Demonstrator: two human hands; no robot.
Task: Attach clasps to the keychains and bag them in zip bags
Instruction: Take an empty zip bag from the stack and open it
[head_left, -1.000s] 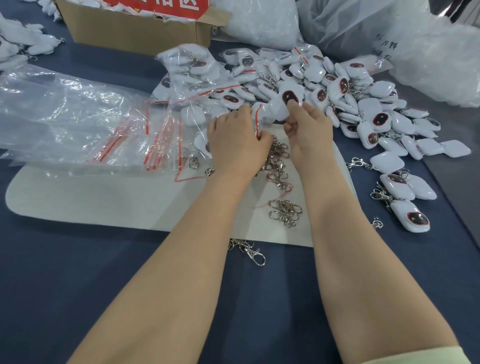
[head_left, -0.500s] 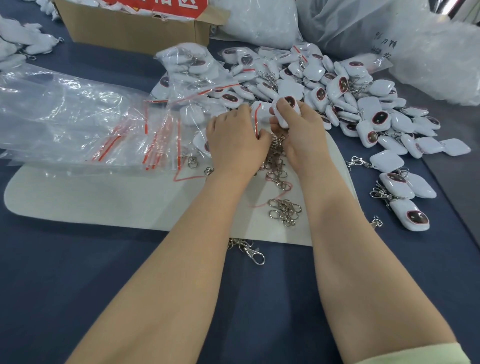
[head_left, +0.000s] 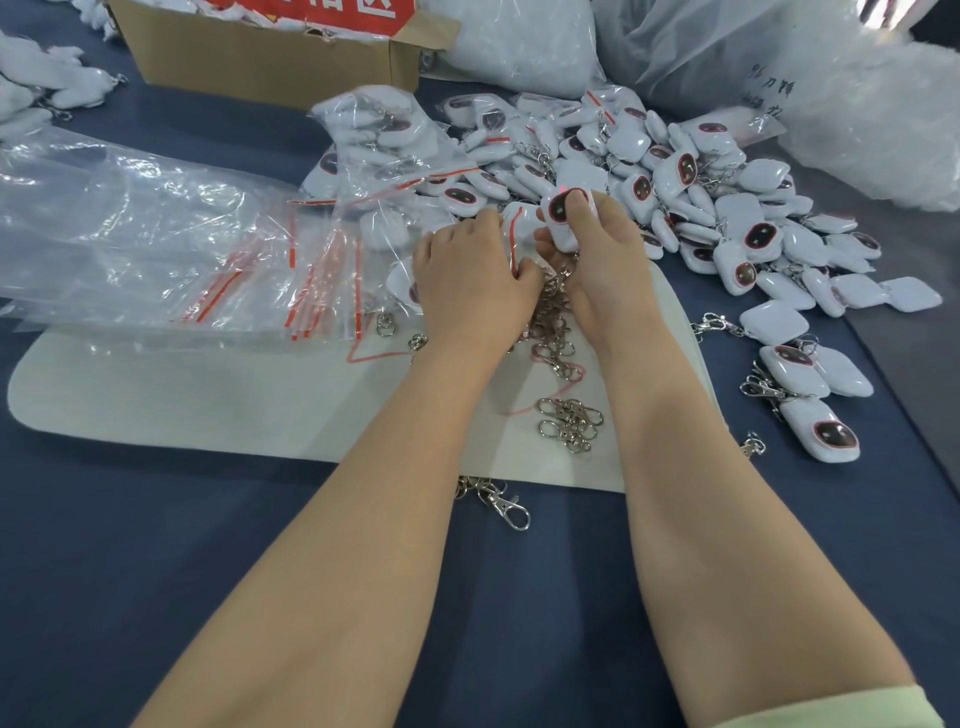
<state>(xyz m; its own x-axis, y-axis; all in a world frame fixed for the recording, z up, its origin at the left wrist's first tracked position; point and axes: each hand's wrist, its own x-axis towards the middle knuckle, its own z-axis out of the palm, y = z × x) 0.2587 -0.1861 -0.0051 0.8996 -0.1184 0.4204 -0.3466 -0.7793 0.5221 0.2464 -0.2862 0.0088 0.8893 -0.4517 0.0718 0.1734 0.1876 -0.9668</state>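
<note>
Head view: on the blue desk a heap of keychains lies at 1 o'clock. The left hand, fingers curled, pinches a zip bag by its red strip. The right hand grips one white keychain with a dark oval, at 12 o'clock from the loose clasps.

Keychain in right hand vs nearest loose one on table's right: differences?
The held keychain is pinched in the right hand, raised and tilted; the near keychain lies flat on the blue table, untouched. The hand covers part of the held keychain's dark oval; the near keychain's shows fully. Both are white with a red-rimmed dark oval.
</note>
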